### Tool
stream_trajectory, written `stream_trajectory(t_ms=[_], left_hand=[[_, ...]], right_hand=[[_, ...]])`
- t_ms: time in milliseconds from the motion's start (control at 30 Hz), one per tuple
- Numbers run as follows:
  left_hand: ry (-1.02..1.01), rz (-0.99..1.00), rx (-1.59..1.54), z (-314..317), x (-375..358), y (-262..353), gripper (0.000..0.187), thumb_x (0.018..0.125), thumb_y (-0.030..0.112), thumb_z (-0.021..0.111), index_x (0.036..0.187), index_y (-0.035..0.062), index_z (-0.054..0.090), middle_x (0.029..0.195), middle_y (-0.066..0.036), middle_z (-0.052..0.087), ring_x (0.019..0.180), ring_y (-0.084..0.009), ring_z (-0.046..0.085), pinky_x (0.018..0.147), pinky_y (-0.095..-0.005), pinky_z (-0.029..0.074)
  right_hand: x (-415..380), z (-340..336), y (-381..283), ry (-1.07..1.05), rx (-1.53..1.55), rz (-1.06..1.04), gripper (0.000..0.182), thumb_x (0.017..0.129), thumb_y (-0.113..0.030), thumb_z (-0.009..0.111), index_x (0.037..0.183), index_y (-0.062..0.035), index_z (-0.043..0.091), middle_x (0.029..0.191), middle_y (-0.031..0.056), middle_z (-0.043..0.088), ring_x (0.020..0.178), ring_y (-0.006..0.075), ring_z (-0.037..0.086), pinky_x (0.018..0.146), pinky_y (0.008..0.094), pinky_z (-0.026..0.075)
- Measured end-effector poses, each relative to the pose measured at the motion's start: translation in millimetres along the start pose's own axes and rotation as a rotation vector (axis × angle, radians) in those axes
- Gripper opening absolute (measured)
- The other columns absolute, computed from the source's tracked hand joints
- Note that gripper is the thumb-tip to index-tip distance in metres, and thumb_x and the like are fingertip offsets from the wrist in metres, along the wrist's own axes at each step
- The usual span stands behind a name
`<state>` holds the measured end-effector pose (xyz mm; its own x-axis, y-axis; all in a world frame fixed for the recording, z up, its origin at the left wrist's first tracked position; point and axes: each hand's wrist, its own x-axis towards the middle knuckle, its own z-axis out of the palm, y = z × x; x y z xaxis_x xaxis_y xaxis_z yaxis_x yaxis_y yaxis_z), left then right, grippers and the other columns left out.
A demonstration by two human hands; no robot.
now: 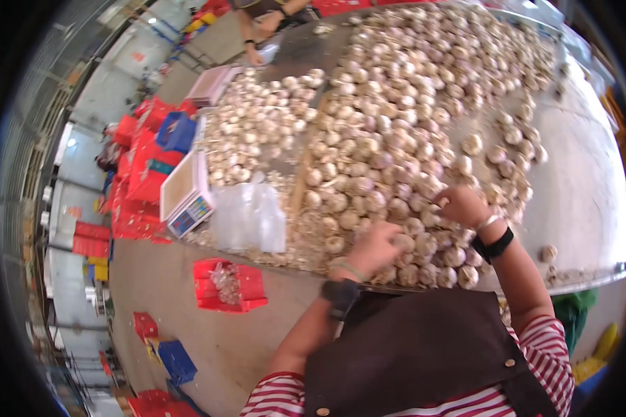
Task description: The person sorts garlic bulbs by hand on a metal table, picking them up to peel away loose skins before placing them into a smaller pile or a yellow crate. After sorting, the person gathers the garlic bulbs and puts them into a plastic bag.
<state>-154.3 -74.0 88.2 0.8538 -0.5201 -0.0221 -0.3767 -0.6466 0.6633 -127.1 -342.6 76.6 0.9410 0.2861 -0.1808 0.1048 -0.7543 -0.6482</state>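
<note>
Many whole garlic bulbs [396, 139] with papery skins are heaped across a metal worktable [584, 174]. My left hand [374, 249] is at the near edge of the heap, its fingers curled against a garlic bulb [403, 242]; motion blurs it slightly. To its right and a little farther in, my right hand [462, 206] hovers over the bulbs with fingers bent and pressed together. Whatever may be between those fingertips is too small to make out. Both wrists wear dark bands.
A wooden strip [307, 156] divides the heap from a smaller pile of paler bulbs [257, 111]. Clear plastic bags [249, 215] lie beside a scale [188, 194]; another scale [212, 85] stands farther back. A red crate [229, 285] sits on the floor. Across the table a person's hand [256, 55] shows.
</note>
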Motion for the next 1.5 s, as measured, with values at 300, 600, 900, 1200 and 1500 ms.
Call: stream_trajectory(t_ms=[300, 600, 900, 1200, 1500], left_hand=[[-0.2, 0.056, 0.187, 26, 11, -7, 0.031, 0.079, 0.013, 0.061, 0.11, 0.0093, 0.059, 0.105, -0.018, 0.06, 0.095, -0.0361, 0.062, 0.081, -0.0427, 0.052], [-0.484, -0.356, -1.892, -27, -32, -47, 0.037, 0.099, 0.033, 0.053, 0.125, 0.007, 0.051, 0.111, -0.015, 0.061, 0.086, -0.0254, 0.068, 0.063, -0.0327, 0.06], [-1.049, -0.315, -2.251, -56, -56, -86, 0.087, 0.084, 0.073, 0.051, 0.138, 0.0046, 0.042, 0.13, -0.019, 0.054, 0.111, -0.0247, 0.062, 0.077, -0.0337, 0.06], [-0.828, -0.442, -2.009, -113, -62, -131, 0.092, 0.086, 0.081, 0.028, 0.136, 0.0053, 0.044, 0.122, -0.017, 0.056, 0.107, -0.0294, 0.061, 0.077, -0.0373, 0.058], [-0.307, -0.378, -2.139, -201, 16, -252, 0.087, 0.087, 0.075, 0.04, 0.136, 0.0036, 0.048, 0.131, -0.016, 0.053, 0.107, -0.0305, 0.061, 0.07, -0.0386, 0.057]], right_hand=[[10, 30, -37, -0.111, -0.609, 0.023, 0.035, 0.076, -0.011, 0.064, 0.111, -0.013, 0.057, 0.088, 0.0108, 0.069, 0.088, 0.0311, 0.068, 0.071, 0.0458, 0.052], [6, -1, -62, 0.014, -0.298, 0.214, 0.053, 0.069, -0.02, 0.075, 0.118, -0.0079, 0.059, 0.088, 0.0174, 0.069, 0.086, 0.0336, 0.067, 0.077, 0.0412, 0.054], [4, 38, -217, 0.064, 0.463, -0.199, 0.05, 0.07, -0.01, 0.081, 0.115, 0.0009, 0.064, 0.106, 0.0115, 0.067, 0.092, 0.0205, 0.066, 0.086, 0.0324, 0.052], [30, 117, -239, 0.372, 0.342, -0.278, 0.045, 0.082, -0.027, 0.076, 0.117, -0.0027, 0.061, 0.122, 0.018, 0.057, 0.11, 0.0347, 0.058, 0.095, 0.0409, 0.046], [-65, 167, -164, 0.744, 0.704, 0.463, 0.023, 0.091, -0.001, 0.062, 0.114, 0.0008, 0.059, 0.102, 0.0026, 0.062, 0.092, 0.0111, 0.058, 0.082, 0.024, 0.047]])
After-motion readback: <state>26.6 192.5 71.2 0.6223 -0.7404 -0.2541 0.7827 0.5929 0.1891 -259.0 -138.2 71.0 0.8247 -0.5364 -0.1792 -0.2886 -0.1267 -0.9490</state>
